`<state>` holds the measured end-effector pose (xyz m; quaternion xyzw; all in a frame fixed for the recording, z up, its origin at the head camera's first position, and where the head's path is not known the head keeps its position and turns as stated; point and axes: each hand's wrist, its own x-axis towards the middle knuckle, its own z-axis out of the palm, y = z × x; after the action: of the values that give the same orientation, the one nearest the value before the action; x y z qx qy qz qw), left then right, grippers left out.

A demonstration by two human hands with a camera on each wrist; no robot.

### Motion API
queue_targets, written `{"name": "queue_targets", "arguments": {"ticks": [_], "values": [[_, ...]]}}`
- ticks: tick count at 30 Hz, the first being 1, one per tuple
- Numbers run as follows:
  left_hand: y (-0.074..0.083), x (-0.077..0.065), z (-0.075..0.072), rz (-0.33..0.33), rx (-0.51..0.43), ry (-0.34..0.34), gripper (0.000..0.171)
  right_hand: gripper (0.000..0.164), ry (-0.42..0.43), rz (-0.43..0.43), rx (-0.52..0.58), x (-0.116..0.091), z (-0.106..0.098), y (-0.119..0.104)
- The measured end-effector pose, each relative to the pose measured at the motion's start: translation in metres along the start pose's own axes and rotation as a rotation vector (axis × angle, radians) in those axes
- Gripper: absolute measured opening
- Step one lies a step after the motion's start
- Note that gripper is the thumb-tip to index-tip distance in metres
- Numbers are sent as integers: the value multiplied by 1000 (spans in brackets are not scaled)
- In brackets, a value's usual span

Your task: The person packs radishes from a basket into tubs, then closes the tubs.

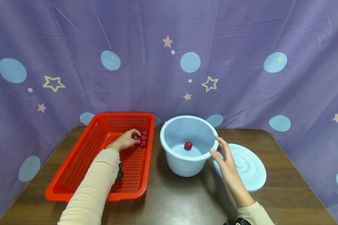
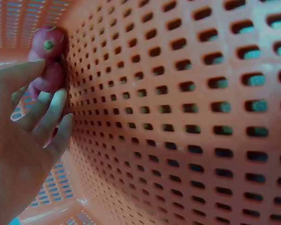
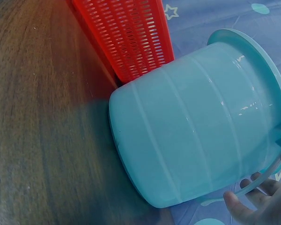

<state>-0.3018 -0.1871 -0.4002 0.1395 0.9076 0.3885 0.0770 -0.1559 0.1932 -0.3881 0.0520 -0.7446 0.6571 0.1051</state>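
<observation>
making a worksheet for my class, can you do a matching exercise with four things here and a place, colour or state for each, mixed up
Things:
1. basket
2. lid
3. left hand
4. right hand

Descriptions:
A. by the rim of the bucket
B. red, full of small holes
C. inside the basket
D. light blue, lying on the table

Right pairs: 1-B, 2-D, 3-C, 4-A

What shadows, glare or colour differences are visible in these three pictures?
Head view: greyish sheen on the table, dark shadow below the bucket; left wrist: the basket looks dull orange, not bright red; right wrist: white glints on the bucket's side.
</observation>
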Motion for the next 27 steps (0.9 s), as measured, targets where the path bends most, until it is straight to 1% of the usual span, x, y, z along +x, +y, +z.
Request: {"name": "queue_targets", "arguments": {"ticks": [4,5,11,14,17,20,24,27], "values": [[3,1,3,-59,16,-28,23,51,3,2,-2,0,-1,0],[3,1,3,-64,30,-31,23,51,5,2,-2,0,-1,0],[4,-1,0,-45,131,-61,22,52,1,7,4,0,0,0],[4,-1,-2,-41,159,-68,23,52,-3,4,14,1,0,-1],[5,-3,-5,-23,174,-80,26,52,-1,4,18,2,1,-1],[6,-5,-8,0,181,-77,27,52,0,6,17,2,1,0],[13,-4,-14,65,191,-36,29,51,1,-2,16,1,1,1],[21,-3,-19,96,196,-10,31,51,3,-8,17,1,1,2]]}}
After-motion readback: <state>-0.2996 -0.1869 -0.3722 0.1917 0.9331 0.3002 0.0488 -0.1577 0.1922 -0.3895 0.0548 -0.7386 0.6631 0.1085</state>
